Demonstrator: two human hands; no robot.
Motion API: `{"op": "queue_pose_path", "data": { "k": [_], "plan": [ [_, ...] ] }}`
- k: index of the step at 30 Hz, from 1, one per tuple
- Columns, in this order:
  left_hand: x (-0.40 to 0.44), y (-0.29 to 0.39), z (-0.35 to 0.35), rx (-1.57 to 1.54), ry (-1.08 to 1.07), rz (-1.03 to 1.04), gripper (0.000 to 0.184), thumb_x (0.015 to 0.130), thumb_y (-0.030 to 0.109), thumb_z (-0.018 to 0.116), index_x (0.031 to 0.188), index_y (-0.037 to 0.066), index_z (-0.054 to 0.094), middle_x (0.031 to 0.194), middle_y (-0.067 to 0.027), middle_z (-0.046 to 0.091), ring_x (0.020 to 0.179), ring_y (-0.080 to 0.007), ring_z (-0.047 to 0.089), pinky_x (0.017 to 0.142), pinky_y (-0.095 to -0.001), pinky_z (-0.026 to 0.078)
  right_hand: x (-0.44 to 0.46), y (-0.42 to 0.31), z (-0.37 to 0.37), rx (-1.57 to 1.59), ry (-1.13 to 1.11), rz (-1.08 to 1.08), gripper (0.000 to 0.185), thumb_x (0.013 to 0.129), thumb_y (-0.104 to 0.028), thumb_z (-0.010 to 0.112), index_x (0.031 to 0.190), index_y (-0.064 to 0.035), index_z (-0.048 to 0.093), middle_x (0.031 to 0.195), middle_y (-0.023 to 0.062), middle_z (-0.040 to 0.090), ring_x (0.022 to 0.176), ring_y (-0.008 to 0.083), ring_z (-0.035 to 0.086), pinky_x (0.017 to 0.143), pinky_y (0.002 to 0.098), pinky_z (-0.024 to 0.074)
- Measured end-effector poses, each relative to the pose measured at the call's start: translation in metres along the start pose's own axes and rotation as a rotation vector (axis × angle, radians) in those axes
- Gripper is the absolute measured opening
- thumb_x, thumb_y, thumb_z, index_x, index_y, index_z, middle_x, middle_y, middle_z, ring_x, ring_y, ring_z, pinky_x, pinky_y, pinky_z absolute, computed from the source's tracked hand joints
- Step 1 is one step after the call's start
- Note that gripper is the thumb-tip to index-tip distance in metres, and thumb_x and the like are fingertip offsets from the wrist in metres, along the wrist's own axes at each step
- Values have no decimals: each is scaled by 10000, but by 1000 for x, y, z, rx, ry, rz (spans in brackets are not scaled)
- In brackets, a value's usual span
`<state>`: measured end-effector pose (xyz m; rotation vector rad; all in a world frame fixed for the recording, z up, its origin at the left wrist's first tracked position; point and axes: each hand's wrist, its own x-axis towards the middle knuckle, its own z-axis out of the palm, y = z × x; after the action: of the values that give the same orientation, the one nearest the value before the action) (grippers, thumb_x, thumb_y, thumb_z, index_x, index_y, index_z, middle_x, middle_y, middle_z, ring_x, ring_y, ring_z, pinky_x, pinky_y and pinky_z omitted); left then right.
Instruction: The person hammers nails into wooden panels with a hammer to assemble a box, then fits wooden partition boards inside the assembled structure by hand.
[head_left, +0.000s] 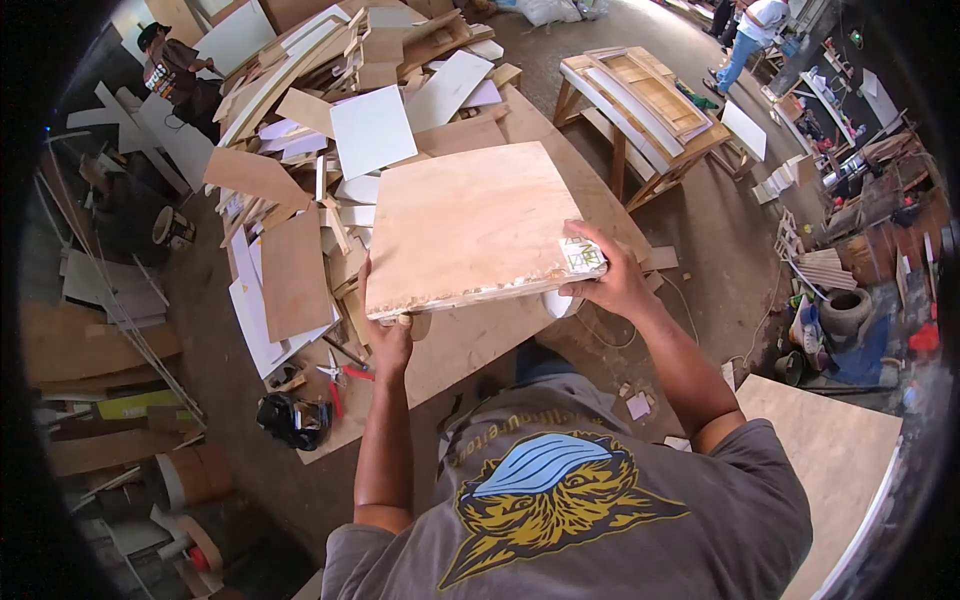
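Both hands hold a thick wooden panel [470, 225] level above the workbench, in front of my chest. It has a pale brown face and a rough, whitish front edge. My left hand [388, 338] grips the near left corner, thumb at the edge and fingers partly hidden underneath. At the right corner my right hand [612, 280] is closed around the edge, beside a white patch with green marks [580, 254]. Below and left of the panel, on the bench, lie red-handled pliers [335, 380].
Offcuts of board [375, 130] pile up on the workbench [450, 350]. A black bundle [292, 420] sits at its near left corner. A wooden stand with frames [645, 105] is behind right. One person [180, 75] is at far left, another [750, 40] at far right.
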<state>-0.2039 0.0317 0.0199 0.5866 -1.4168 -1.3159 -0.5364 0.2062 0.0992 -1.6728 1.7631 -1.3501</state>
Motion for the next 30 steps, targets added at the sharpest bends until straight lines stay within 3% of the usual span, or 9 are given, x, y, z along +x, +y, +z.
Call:
{"op": "queue_pose_path", "data": {
  "k": [6, 9, 11, 13, 14, 17, 24, 28, 30],
  "plan": [
    [1, -11, -3, 78, 137, 20, 768, 968, 269, 811, 1549, -45, 420, 1500, -155, 534, 1342, -250, 546, 1142, -436, 439, 6, 1, 9, -14, 32, -22, 883, 756, -355, 994, 1450, 8, 585, 1330, 215, 708, 1205, 267, 717, 1001, 388, 574],
    [-40, -9, 20, 919, 615, 223, 923, 945, 464, 819, 1565, -33, 348, 1470, -170, 533, 1325, -329, 562, 1128, -454, 448, 4, 4, 8, -45, 51, -73, 892, 767, -394, 982, 1451, 17, 582, 1307, 231, 720, 1193, 292, 728, 996, 402, 577],
    [-73, 1, 69, 257, 530, 147, 763, 1003, 434, 753, 1512, 17, 366, 1391, -170, 541, 1268, -331, 573, 1106, -483, 451, 8, 5, 7, -71, 53, -120, 909, 771, -428, 973, 1454, 22, 577, 1296, 240, 723, 1186, 318, 732, 992, 413, 579],
    [-79, 40, 127, -336, 361, -316, 765, 1040, 459, 691, 1583, 76, 313, 1438, -160, 525, 1342, -324, 537, 1155, -515, 414, 6, 2, 4, -90, 31, -151, 924, 768, -449, 970, 1453, 28, 573, 1295, 249, 718, 1181, 347, 732, 984, 423, 583],
    [-67, 54, 152, -592, 499, -551, 751, 1054, 482, 660, 1606, 106, 316, 1459, -134, 532, 1383, -329, 523, 1170, -524, 413, 5, 3, 4, -135, 35, -188, 938, 758, -459, 972, 1451, 31, 572, 1293, 262, 707, 1164, 383, 729, 969, 441, 593],
    [-40, 61, 174, -882, 560, -613, 741, 1061, 471, 655, 1612, 101, 327, 1493, -101, 526, 1407, -333, 517, 1165, -528, 430, -11, -7, -4, -260, -73, -204, 923, 780, -488, 944, 1455, 18, 570, 1305, 269, 693, 1154, 410, 723, 953, 457, 601],
    [-64, 42, 174, -367, 939, -432, 482, 1013, 243, 574, 1399, -44, 538, 1279, -171, 656, 1179, -310, 685, 1000, -448, 585, 53, 12, -83, -103, -493, -445, 617, 860, -525, 864, 1217, -33, 751, 1054, 168, 770, 973, 353, 766, 840, 454, 624],
    [-100, 7, 137, -424, 966, -317, 449, 1017, 266, 556, 1368, -14, 583, 1248, -174, 683, 1180, -303, 688, 1014, -443, 578, 172, 54, -68, -48, -422, -430, 481, 993, -384, 770, 1301, -17, 718, 1209, 197, 743, 1176, 340, 702, 1015, 430, 558],
    [-110, 12, 137, -372, 980, -319, 523, 1006, 208, 558, 1488, 34, 452, 1329, -172, 612, 1213, -308, 662, 1011, -449, 574, 218, 71, -33, 130, -626, -162, 527, 1003, -302, 744, 1401, 30, 644, 1314, 246, 711, 1221, 339, 686, 1055, 419, 523]
  ]
}}
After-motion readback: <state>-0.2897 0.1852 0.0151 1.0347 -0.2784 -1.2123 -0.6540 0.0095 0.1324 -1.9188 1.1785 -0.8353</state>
